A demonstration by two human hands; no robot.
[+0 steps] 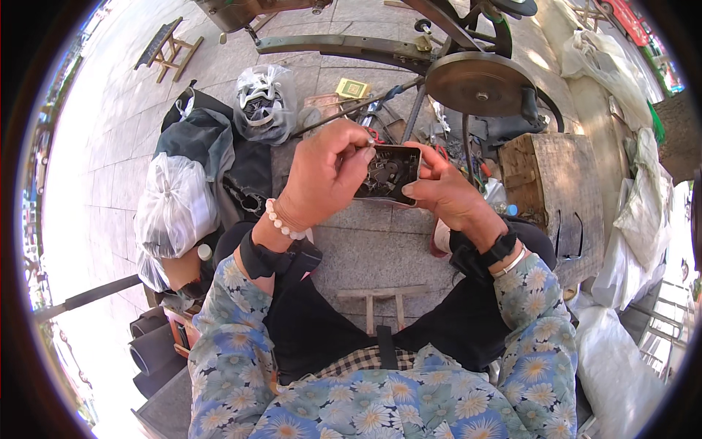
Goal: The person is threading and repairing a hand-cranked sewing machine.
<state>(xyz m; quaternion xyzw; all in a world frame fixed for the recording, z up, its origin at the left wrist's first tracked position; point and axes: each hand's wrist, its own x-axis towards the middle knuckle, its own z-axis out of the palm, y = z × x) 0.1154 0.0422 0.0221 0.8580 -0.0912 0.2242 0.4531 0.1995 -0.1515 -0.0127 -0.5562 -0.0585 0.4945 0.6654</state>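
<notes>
A small dark rectangular box (408, 175), its top uncovered, is held over my lap. Small dark metal parts (384, 170) lie loose inside it. My right hand (450, 192) grips the box's right side, thumb at the near corner and fingers along the far side. At the box's far left corner, my left hand (330, 167) is closed in a pinch, thumb against forefinger. A tiny light glint shows at those fingertips, too small to name. The left hand's palm side and the box's left end are partly hidden.
Beyond the box stands a metal machine with a large wheel (479, 82). Tools (380, 117) litter the ground beneath it. Plastic bags (175, 201) sit at left, a wooden box (552, 183) with eyeglasses (570, 234) at right. A small wooden frame (382, 293) is between my knees.
</notes>
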